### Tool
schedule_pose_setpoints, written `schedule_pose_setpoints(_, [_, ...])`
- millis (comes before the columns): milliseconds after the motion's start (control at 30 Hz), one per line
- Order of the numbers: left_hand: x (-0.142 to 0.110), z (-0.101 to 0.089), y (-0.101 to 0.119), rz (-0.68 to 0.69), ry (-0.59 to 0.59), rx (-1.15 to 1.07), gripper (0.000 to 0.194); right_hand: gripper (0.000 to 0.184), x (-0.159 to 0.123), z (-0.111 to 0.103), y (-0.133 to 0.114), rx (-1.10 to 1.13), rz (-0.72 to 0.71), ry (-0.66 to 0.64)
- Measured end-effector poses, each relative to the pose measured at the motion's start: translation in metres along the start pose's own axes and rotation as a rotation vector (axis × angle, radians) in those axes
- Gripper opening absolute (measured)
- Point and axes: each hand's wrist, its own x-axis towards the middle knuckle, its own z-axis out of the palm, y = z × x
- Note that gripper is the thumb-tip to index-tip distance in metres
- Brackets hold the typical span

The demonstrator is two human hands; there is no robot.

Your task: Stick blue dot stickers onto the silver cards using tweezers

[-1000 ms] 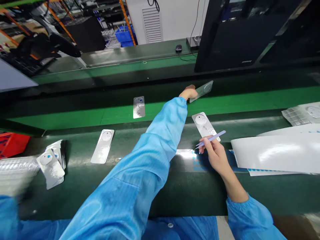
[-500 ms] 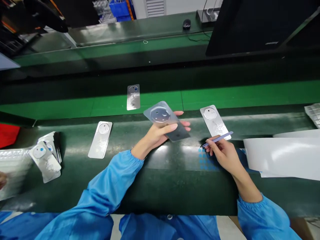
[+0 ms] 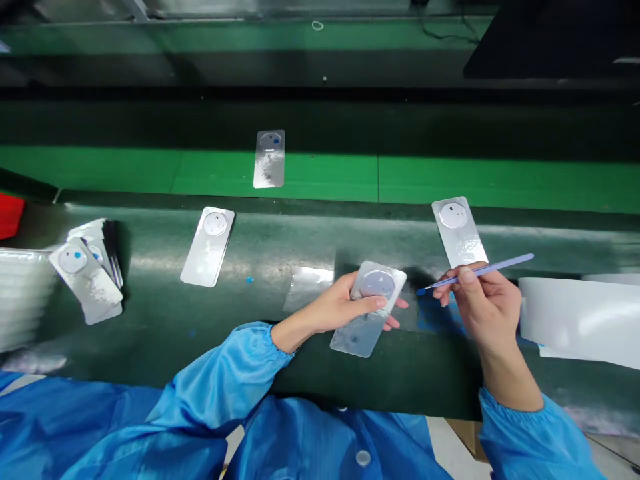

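My left hand [image 3: 345, 308] grips a phone back cover [image 3: 367, 323], thumb on top and fingers beneath. The cover is silvery, with an octagonal camera area at its upper end. In my right hand [image 3: 480, 303] is a pair of lilac tweezers [image 3: 505, 263], pinched between thumb and fingers. A small blue round sticker [image 3: 421, 292] sits at the tweezers' tip, just right of the held cover. Under and beside my right hand lies a clear sheet with rows of blue dots [image 3: 440, 315], partly hidden by the hand.
Other phone back covers lie on the green bench: one at right [image 3: 460, 230], one at left [image 3: 207, 247], and one on the conveyor belt [image 3: 269, 160]. A stack of covers [image 3: 90, 277] stands far left beside clear trays [image 3: 20, 300]. Curled white paper [image 3: 575, 313] lies at right.
The view has tilted down. My left hand has turned the cover and brought it nearer the tweezers. The tweezers' tip now has a blue sticker at it, lifted off the sheet's rows.
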Motion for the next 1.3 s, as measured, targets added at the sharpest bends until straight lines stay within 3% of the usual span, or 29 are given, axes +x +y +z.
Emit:
schedule_pose_setpoints(167, [0.0,0.009,-0.01,0.027,0.061,-0.045,0.059,0.045,0.0,0.047,-0.021,0.003,-0.011,-0.107])
schedule_pose_setpoints(267, [0.002,0.008,-0.012,0.048,0.083,-0.036,0.061,0.045,0.001,0.059,-0.021,-0.016,0.001,-0.137])
schedule_pose_setpoints(1033, [0.003,0.014,-0.009,0.042,0.108,-0.033,0.055,0.035,-0.003,0.063,-0.022,-0.024,-0.087,-0.026])
schedule_pose_setpoints(1300, [0.003,0.013,-0.012,0.064,0.108,-0.042,0.044,0.03,-0.006,0.063,-0.016,-0.031,-0.136,-0.015])
